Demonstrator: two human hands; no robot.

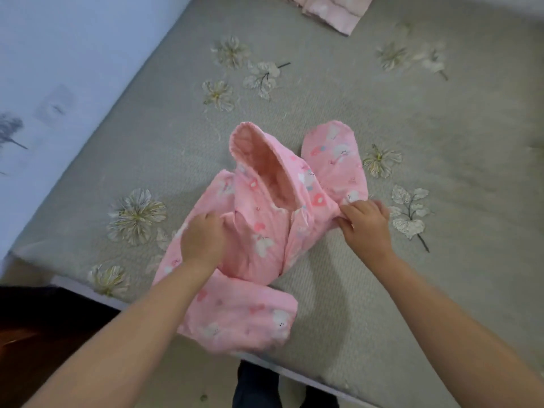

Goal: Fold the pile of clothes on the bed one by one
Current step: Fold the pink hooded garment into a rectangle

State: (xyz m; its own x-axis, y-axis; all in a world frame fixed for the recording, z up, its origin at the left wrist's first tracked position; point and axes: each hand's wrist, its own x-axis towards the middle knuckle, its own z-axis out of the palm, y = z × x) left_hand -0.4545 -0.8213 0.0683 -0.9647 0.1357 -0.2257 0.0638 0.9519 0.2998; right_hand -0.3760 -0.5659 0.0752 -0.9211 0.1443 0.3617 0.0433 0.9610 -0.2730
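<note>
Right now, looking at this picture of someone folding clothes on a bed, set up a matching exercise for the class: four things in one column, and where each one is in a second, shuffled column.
Column one
1. left hand
2. right hand
3. pink hooded garment
4. folded pink item

Column two
A. at the far edge of the bed
B. gripping the garment's right side, by the sleeve
C. spread on the bed between both hands
D. gripping the garment's left side

Pairs: 1-D, 2-B, 3-C, 4-A
</note>
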